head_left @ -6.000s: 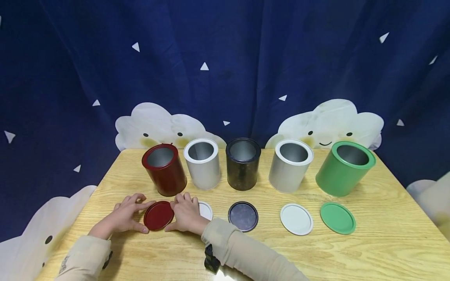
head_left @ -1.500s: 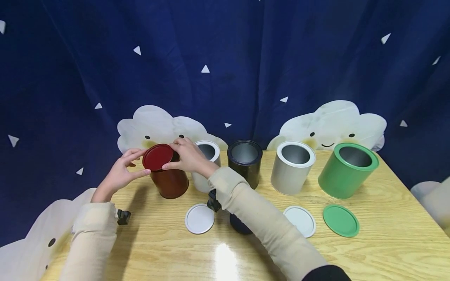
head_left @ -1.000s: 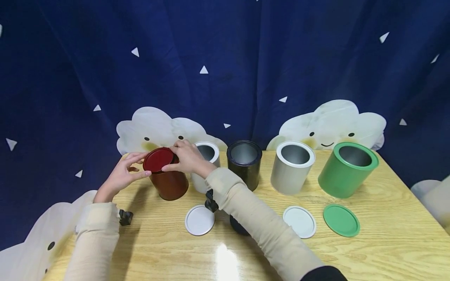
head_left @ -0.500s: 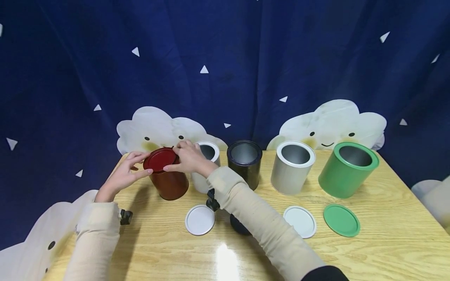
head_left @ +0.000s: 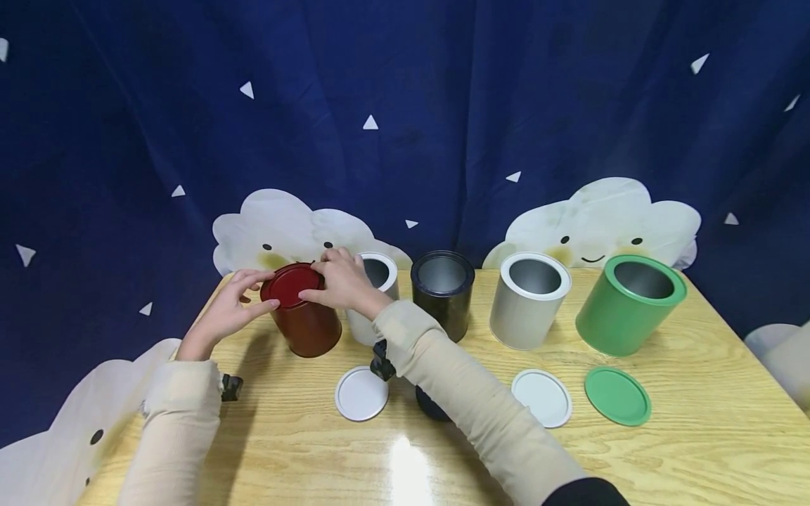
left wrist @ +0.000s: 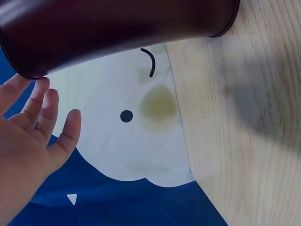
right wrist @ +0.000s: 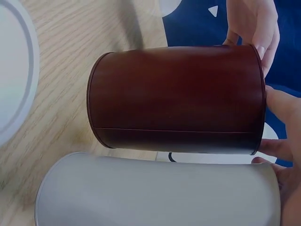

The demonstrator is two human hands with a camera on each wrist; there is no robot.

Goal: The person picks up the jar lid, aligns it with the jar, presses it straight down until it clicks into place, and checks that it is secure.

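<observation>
A wooden table stands before a dark blue curtain with white cloud figures. At the far left of a row of cans, the dark red can stands upright, with the red lid lying on its top. The left hand holds the lid's left edge, thumb on the near rim and fingers lightly curved round the far rim. The right hand pinches the lid's right edge, thumb near and fingers curled over the top.

Just right of the red can, touching or nearly so, stands an open white can, partly hidden by the right forearm. Then come an open black can, an open grey can and an open green can, each apart from the next. Nearer the person lie loose lids: a white lid, a dark lid mostly hidden under the right sleeve, a second white lid and a green lid.

The left wrist view shows the red can's wall from below, the left hand's fingers spread beside its upper rim, and the table's far left edge close to the can. The right wrist view shows the red can and white can side by side, with fingertips at the red can's top.

The near strip of table is bare wood; the right forearm crosses it diagonally.
</observation>
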